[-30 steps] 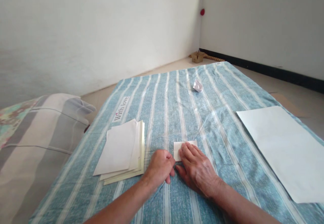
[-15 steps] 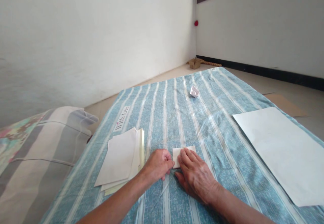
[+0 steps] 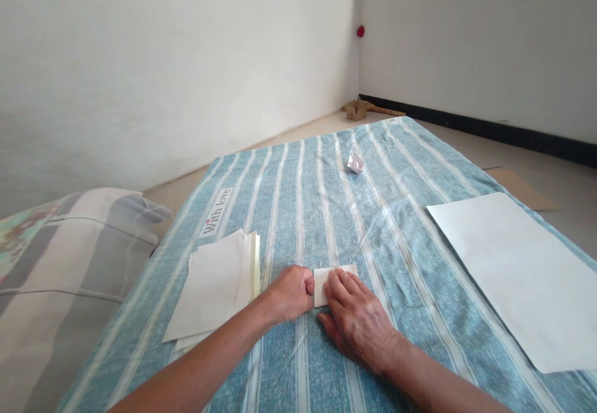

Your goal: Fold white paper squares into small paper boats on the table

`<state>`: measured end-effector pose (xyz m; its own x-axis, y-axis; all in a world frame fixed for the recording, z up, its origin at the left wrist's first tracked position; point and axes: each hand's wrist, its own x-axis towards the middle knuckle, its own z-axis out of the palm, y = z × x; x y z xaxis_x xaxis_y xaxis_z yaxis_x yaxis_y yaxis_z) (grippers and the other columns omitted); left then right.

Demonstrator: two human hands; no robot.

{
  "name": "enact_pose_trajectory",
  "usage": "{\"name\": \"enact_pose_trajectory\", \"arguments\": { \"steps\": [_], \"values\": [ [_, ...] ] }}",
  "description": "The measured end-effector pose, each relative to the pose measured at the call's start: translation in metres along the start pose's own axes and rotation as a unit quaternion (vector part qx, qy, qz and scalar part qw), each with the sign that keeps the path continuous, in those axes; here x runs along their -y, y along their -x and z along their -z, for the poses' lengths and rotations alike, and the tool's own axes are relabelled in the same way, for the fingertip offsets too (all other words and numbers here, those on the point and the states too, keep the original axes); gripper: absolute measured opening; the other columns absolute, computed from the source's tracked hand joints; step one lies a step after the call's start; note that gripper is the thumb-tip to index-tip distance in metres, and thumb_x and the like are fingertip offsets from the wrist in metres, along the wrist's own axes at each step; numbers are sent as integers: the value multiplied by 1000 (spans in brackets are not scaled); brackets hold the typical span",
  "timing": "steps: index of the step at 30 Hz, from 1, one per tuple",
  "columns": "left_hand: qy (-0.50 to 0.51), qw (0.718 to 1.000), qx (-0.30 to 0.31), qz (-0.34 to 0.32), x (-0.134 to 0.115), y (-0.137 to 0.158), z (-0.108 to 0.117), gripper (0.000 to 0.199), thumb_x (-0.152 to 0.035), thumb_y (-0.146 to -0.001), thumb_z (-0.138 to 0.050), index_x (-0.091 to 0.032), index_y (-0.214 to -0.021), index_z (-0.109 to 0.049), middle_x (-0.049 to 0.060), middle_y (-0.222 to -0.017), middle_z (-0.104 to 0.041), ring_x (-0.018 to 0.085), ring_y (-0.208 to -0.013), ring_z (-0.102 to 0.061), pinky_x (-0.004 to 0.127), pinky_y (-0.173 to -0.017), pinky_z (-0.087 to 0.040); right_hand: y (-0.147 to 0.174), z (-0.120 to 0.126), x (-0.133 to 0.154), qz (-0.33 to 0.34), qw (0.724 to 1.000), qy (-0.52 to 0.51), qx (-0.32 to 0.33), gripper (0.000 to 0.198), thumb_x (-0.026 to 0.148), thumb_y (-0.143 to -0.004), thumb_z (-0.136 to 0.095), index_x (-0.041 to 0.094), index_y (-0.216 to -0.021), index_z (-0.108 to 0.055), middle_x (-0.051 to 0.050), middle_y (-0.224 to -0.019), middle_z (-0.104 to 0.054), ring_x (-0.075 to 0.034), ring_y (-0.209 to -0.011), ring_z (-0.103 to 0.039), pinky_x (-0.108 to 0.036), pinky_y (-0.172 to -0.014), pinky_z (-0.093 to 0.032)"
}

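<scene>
A small square of white paper point(image 3: 321, 288), seemingly folded, lies flat on the striped blue cloth point(image 3: 284, 214) in front of me. My left hand point(image 3: 293, 292) is closed into a loose fist at the paper's left edge, its thumb side against or very close to it. I see nothing held in the curled fingers. My right hand point(image 3: 358, 316) lies flat over the right part of the square, fingers stretched out and together, thumb apart on the cloth below. The fingers cover much of that side.
Left of my hands sits a stack of white and yellowish sheets point(image 3: 208, 282). A large white sheet point(image 3: 517, 276) lies at the right. Farther back stands a small folded paper piece point(image 3: 355, 162). A striped fabric-covered object point(image 3: 88, 264) is beside the table; a small cardboard box point(image 3: 357, 109) is on the floor.
My left hand has curled tighter, its fingertips now hidden, and shifted slightly up along the paper's left edge. My right hand stays on the paper. The whole view has shifted a little.
</scene>
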<state>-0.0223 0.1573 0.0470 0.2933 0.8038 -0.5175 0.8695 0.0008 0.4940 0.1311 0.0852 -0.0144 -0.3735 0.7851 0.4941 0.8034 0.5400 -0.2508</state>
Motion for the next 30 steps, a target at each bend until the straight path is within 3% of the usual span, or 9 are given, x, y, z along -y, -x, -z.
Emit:
{"name": "enact_pose_trajectory", "arguments": {
  "steps": [5, 9, 16, 21, 30],
  "values": [
    [-19, 998, -9, -66, -8, 3, 5, 9, -16, -66, -58, -20, -68, -49, -7, -56, -49, 11, -54, -46, 22, -53, -33, 1, -1, 1, -1, 1000, -1, 0, 37, 30, -85, -59, 6, -113, -65, -17, -120, -63, -32, -116, -55, -43, -103, -47],
    [-34, 994, 26, -96, -7, 0, 5, 9, -18, -66, -61, -19, -67, -51, -7, -56, -49, 11, -55, -46, 22, -54, -33, 2, 0, 1, -2, 1000, 1, 0, 40, 28, -85, -58, 4, -117, -63, -18, -123, -61, -33, -117, -54, -44, -103, -47],
    [-53, 989, 90, -101, -3, -13, 16, 15, -17, -61, -62, -21, -75, -55, -8, -59, -53, 11, -54, -50, 21, -49, -33, 1, 4, 0, -3, 1000, -5, 17, 40, 26, -87, -54, 2, -118, -61, -18, -124, -61, -32, -118, -53, -44, -104, -46],
    [-96, 987, 78, -107, -9, -18, 17, 15, -31, -67, -63, -21, -66, -52, -5, -62, -53, 12, -57, -48, 23, -50, -30, 2, 3, 1, -10, 1000, -14, 26, 42, 26, -88, -54, 2, -123, -57, -19, -123, -61, -32, -120, -51, -46, -105, -45],
    [-149, 975, 97, -132, -12, -21, 21, 22, -29, -61, -70, -22, -69, -51, -6, -63, -52, 13, -58, -47, 24, -49, -29, 3, 3, 1, -4, 999, -14, 31, 42, 24, -87, -55, 2, -123, -57, -18, -125, -60, -33, -121, -51, -46, -105, -45]
  ]
}}
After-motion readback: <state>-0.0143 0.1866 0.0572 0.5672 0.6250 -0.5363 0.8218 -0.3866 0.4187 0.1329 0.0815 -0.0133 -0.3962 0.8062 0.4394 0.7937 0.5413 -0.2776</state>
